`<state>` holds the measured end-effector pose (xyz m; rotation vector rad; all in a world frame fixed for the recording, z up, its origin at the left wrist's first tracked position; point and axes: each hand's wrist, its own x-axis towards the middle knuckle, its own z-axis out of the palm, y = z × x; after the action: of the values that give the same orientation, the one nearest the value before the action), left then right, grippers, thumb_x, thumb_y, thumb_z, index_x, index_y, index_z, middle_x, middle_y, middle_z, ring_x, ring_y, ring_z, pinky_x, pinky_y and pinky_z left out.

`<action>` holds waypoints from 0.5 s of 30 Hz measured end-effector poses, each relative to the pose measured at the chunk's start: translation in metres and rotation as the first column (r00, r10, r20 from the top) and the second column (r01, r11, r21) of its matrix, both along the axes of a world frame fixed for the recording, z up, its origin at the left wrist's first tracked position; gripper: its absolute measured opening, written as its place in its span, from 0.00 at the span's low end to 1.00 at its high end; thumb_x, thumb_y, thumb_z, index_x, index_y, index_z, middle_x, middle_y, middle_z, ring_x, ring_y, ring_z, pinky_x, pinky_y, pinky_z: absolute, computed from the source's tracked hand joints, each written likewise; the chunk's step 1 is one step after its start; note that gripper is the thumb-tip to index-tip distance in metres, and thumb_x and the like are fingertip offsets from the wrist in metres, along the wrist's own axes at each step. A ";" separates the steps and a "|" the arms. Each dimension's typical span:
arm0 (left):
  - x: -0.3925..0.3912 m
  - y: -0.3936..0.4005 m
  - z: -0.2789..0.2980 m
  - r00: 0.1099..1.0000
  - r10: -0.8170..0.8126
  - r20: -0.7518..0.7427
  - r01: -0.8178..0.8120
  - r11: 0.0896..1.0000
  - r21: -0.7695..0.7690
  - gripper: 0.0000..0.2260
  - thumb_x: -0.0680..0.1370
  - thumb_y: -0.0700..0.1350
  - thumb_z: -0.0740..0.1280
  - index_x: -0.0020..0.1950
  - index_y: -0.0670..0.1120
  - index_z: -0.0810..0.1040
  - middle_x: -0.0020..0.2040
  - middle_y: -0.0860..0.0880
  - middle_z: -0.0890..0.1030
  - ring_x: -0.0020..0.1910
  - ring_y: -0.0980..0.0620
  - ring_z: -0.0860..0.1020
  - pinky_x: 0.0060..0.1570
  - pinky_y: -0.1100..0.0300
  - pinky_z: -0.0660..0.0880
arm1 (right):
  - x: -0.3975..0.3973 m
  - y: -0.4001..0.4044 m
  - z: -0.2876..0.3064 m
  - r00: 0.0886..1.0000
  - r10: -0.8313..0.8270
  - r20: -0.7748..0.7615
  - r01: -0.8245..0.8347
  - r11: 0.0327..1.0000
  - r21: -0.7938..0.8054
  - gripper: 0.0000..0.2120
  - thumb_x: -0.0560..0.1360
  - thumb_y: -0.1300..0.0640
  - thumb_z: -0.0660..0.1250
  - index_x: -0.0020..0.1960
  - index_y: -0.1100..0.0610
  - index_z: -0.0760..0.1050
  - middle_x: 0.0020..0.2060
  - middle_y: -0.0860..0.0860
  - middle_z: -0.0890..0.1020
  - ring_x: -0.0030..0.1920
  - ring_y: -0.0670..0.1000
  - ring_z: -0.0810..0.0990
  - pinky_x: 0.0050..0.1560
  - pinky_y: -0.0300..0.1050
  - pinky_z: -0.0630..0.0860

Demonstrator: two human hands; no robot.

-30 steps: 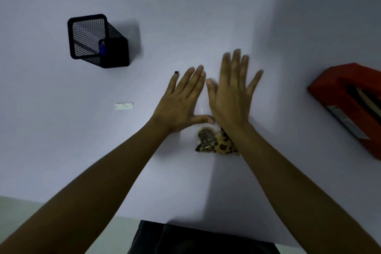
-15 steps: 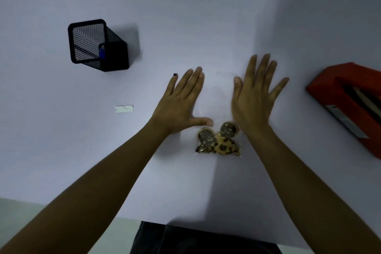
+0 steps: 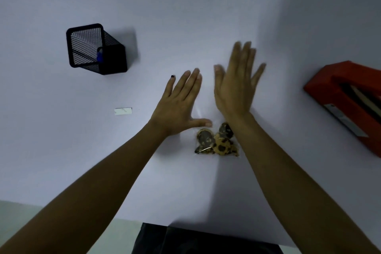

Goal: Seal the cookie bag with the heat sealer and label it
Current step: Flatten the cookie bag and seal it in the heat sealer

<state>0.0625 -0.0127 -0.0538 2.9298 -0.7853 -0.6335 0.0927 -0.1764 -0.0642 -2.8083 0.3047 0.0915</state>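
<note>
A clear cookie bag [image 3: 216, 140] lies flat on the white bench [image 3: 185, 6], a little in from the near edge and roughly midway along it, with several chocolate-chip cookies [image 3: 221, 145] bunched at its near end. The empty, transparent part of the bag runs away from the person toward the far edge and is hard to make out against the bench; only a faint crease shows between the two hands. The left hand [image 3: 177, 105] lies palm down with fingers straight and together, its thumb stretched sideways so the tip sits just beyond the cookies, on or at the bag's clear film. The right hand [image 3: 235, 86] is also flat and spread, fingers straight and slightly blurred, over the far part of the bag, its wrist just beyond the cookies; whether the palm presses the film or is just above it cannot be told. Neither hand grips anything. So the cookies sit nearer the person than both palms, between the two wrists. At the right edge of the bench lies a red heat sealer [image 3: 348, 105], well apart from the right hand. Toward the far left corner a black mesh pen holder [image 3: 97, 49] lies with a blue pen [image 3: 100, 56] inside. A small white label [image 3: 123, 111] lies between the holder and the left forearm, apart from both.
</note>
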 end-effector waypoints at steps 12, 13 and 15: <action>0.000 -0.002 0.000 1.000 0.007 -0.002 -0.007 1.000 -0.013 0.53 0.68 0.78 0.51 0.78 0.42 0.41 0.80 0.44 0.42 0.79 0.46 0.41 0.76 0.43 0.42 | 0.001 -0.036 -0.008 0.995 -0.095 0.024 0.096 0.995 -0.033 0.27 0.82 0.50 0.51 0.78 0.56 0.48 0.77 0.61 0.53 0.77 0.59 0.50 0.73 0.68 0.46; 0.000 -0.001 0.000 1.000 0.009 -0.001 -0.009 1.000 -0.013 0.53 0.68 0.78 0.51 0.78 0.42 0.42 0.80 0.44 0.42 0.79 0.46 0.41 0.76 0.43 0.42 | -0.002 -0.036 -0.006 0.994 -0.110 0.021 0.111 0.994 -0.022 0.27 0.82 0.50 0.51 0.78 0.56 0.48 0.77 0.61 0.53 0.77 0.58 0.50 0.73 0.68 0.46; 0.000 -0.001 0.000 1.000 0.011 0.006 -0.011 1.000 -0.014 0.53 0.68 0.78 0.51 0.78 0.42 0.42 0.80 0.44 0.42 0.79 0.46 0.41 0.76 0.43 0.42 | -0.015 -0.033 -0.002 0.999 -0.047 0.009 0.047 0.999 0.004 0.29 0.82 0.47 0.50 0.78 0.57 0.46 0.77 0.61 0.52 0.78 0.58 0.49 0.74 0.67 0.46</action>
<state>0.0624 -0.0139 -0.0536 2.9228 -0.7701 -0.6168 0.0773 -0.2094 -0.0660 -2.7951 0.3675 0.0693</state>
